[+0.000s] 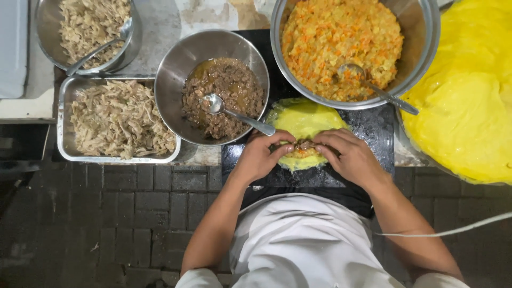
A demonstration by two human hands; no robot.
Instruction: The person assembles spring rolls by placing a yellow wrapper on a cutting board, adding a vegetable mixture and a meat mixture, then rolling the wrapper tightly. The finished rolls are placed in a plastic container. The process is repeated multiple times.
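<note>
Head view: both hands meet over the dark board (373,130).
Wrapper: yellow sheet (304,120) lies just beyond the fingers, long axis left-to-right.
Left hand (260,156): curled, pinching the near edge.
Right hand (349,154): curled, pinching likewise, equally near.
Filling (305,145): brown, between the fingertips.

My hands (306,154) meet on the wrapper (303,121). Behind-left of the wrapper sits the meat bowl (176,69); behind-right, the carrot bowl (416,58); far left, the tray (65,122).

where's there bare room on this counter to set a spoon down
Bare dark board right of the yellow wrapper, below the orange-filling bowl. Some pale counter between the top bowls. Crowded left: tray and meat bowl.
</note>
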